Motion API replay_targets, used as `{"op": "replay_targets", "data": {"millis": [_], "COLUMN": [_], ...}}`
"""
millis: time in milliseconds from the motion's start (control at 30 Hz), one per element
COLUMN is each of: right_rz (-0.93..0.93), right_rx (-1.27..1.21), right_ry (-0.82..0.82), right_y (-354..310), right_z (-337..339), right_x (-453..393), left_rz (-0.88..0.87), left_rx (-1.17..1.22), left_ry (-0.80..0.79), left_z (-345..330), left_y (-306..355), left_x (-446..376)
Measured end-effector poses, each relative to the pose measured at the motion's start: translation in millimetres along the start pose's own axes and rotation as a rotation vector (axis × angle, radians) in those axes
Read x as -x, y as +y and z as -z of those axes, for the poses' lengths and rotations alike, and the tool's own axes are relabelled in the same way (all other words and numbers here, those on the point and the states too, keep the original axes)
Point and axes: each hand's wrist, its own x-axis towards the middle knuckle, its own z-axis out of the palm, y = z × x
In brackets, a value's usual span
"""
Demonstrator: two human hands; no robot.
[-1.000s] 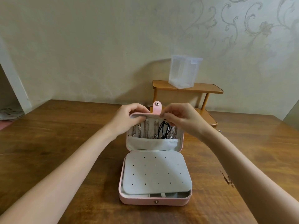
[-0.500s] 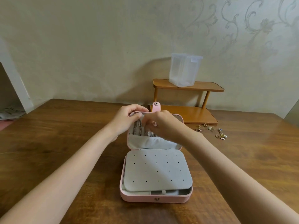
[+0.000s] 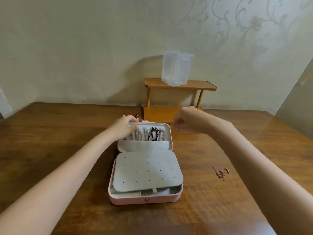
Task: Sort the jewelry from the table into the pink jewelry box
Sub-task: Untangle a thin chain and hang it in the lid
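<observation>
pink jewelry box (image 3: 145, 197) lying open on the wooden table (image 3: 59, 133), lid (image 3: 166, 128) tipped back and propped upright, probably so the chains and black cord (image 3: 153, 134) hung inside it stay straight and easy to reach; grey dotted earring pad (image 3: 147, 170) resting over the box's lower tray, slightly askew, most likely laid there to take studs; small heap of gold jewelry (image 3: 221, 173) on the table to the right of the box, well apart from it, not yet sorted; wooden shelf (image 3: 179, 83) behind the box against the wall, a clear plastic container (image 3: 176, 68) on its top.

left hand (image 3: 124, 127) gripping the lid's upper left corner, fingers curled over the rim, seemingly steadying the lid against tipping; right hand (image 3: 188, 119) hovering just right of the lid's top edge, blurred, fingers curled inward, touching neither lid nor table; cannot tell whether anything is pinched in it; judged to be between pieces, with the heap beside the box left to fetch.
</observation>
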Motion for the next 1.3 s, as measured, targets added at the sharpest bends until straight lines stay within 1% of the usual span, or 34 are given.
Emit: {"op": "replay_targets", "data": {"millis": [67,133,200,333,367,433,500,567,633,733,800,933,1000,1067,1167,1300], "right_rz": [-0.136,-0.238,-0.328,-0.495,-0.516,-0.525,-0.513,-0.497,-0.476,-0.44,-0.388,-0.213,-0.115,-0.029,0.042,0.084], "right_rx": [0.027,0.043,0.073,0.144,0.161,0.18,0.167,0.135,0.087,-0.016,-0.085,-0.336,-0.433,-0.513,-0.69,-1.007], "right_ry": [-0.16,-0.274,-0.317,-0.389,-0.405,-0.41,-0.38,-0.329,-0.314,-0.342,-0.324,-0.217,-0.138,-0.051,0.075,0.235], "right_y": [17,30,42,57,58,59,62,65,66,64,62,47,36,28,21,11], "right_z": [-4,-8,-12,-18,-21,-29,-39,-47,-51,-48,-35,13,34,46,55,55], "right_x": [11,22,34,56,62,71,77,76,73,69,66,62,61,59,53,39], "left_rz": [0.06,0.071,0.041,-0.085,-0.119,-0.183,-0.24,-0.284,-0.308,-0.339,-0.357,-0.377,-0.335,-0.269,-0.225,-0.197], "left_rx": [-0.043,-0.106,-0.156,-0.192,-0.176,-0.151,-0.142,-0.141,-0.139,-0.104,-0.048,0.128,0.253,0.435,0.67,0.834], "left_ry": [-0.059,-0.077,-0.056,0.073,0.062,-0.014,-0.072,-0.096,-0.111,-0.112,-0.085,-0.045,-0.068,-0.13,-0.206,-0.202], "left_z": [-7,-12,-15,-18,-19,-23,-30,-38,-45,-48,-46,-39,-36,-30,-18,-6], "left_y": [2,6,14,45,53,69,82,92,99,105,108,120,124,126,124,119], "left_x": [0,1,3,13,16,25,34,42,49,56,57,59,59,60,62,65]}}
